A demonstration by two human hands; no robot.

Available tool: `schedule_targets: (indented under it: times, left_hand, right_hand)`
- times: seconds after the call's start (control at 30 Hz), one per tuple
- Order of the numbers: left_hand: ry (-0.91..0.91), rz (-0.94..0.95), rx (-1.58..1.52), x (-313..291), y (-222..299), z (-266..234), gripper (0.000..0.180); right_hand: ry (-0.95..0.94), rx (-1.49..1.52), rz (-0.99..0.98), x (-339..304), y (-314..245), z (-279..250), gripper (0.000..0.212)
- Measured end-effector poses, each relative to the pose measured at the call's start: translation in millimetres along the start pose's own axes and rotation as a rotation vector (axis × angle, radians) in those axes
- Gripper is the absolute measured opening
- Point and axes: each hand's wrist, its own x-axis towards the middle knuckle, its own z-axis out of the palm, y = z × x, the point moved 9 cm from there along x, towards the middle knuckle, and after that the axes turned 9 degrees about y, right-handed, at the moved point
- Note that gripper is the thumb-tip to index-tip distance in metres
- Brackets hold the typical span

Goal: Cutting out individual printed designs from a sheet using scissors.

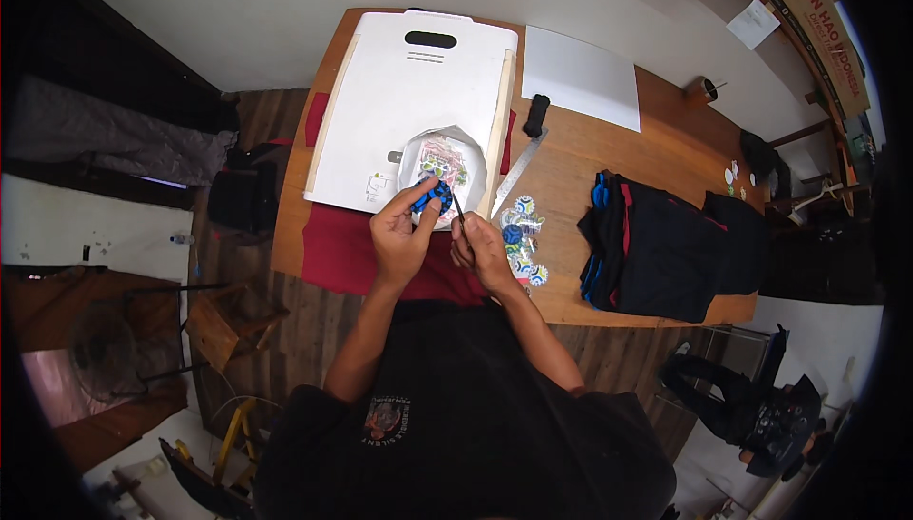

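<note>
The left hand (399, 235) is closed on a small round blue-and-black sticker (432, 196), pinched between thumb and fingertips above the near edge of a white board (409, 92) that lies on the wooden counter (656, 139). The right hand (480, 249) sits just beside it, fingers together around a thin dark tool (457, 206) whose tip points up toward the sticker — whether it touches cannot be told. Behind the sticker lies a curled sheet of printed stickers (443, 158). More round cut stickers (521, 235) lie just right of the right hand, a metal ruler (518, 173) slants beside the board, and a red cloth (333, 249) shows under the board. Further right — a stack of dark folded garments (656, 244); a white paper sheet (580, 78) lies at the far side.
</note>
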Motion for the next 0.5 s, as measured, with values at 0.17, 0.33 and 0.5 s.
schedule_targets:
  times: [0.17, 0.33, 0.5]
  left_hand:
    - [-0.004, 0.01, 0.005, 0.3, 0.2, 0.0, 0.03]
    - [-0.006, 0.012, 0.021, 0.3, 0.4, -0.8, 0.029]
    - [-0.009, 0.005, 0.019, 0.3, 0.4, -0.1, 0.028]
  right_hand:
    - [-0.002, -0.016, 0.005, 0.6, 7.9, -5.8, 0.038]
    - [-0.005, -0.042, -0.009, 0.2, 8.4, -6.0, 0.039]
    - [-0.01, -0.057, -0.006, 0.1, 8.9, -6.2, 0.04]
